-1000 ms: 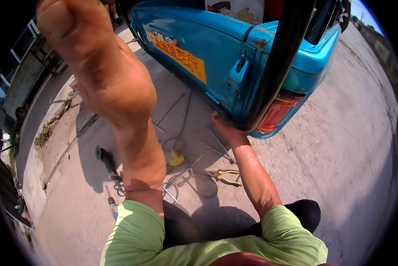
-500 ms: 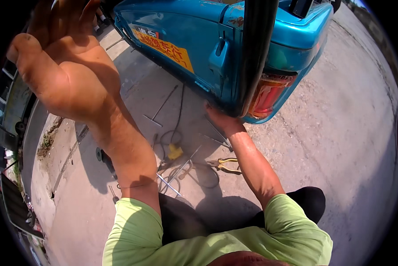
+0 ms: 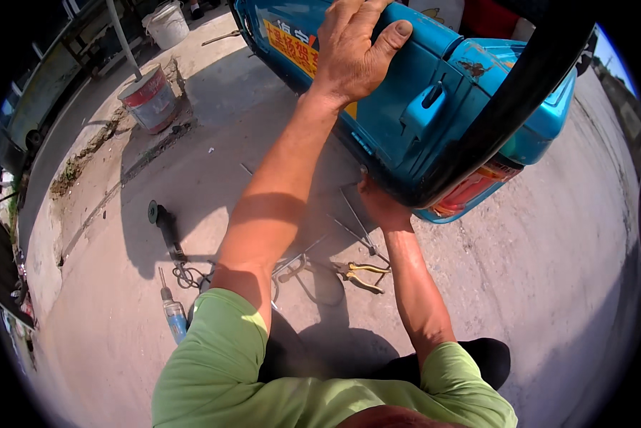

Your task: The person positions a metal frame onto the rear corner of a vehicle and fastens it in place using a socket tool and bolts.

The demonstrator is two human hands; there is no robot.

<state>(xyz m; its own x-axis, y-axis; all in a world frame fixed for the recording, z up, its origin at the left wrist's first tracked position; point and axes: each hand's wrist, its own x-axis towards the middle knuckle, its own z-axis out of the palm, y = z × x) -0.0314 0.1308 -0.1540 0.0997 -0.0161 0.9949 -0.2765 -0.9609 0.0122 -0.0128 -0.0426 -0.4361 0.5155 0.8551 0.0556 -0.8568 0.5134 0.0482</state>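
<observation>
A blue painted vehicle body (image 3: 377,96) with a yellow printed sticker tilts across the upper middle. My left hand (image 3: 352,53) lies against its side near the upper edge, thumb spread away from the stretched fingers; the fingertips reach the picture's top. Beneath the lower edge, next to the red tail lamp (image 3: 466,192), is my right hand (image 3: 384,203). Most of its fingers are hidden by the body, so its grip cannot be made out. A thick black bar (image 3: 513,118) crosses in front of the body. Yellow-handled pliers (image 3: 363,274) lie on the ground beside my right forearm.
Thin metal rods (image 3: 352,232) lie near the pliers. On the concrete to the left are an angle grinder (image 3: 167,228) and a blue-bodied power tool with a long bit (image 3: 174,314). Farther off stand a red-and-grey bucket (image 3: 149,100) holding a pole and a white bucket (image 3: 167,25).
My left hand has come from the raised position at the upper left, palm showing, onto the blue body. The whole view has shifted. My right hand stays under the lower edge.
</observation>
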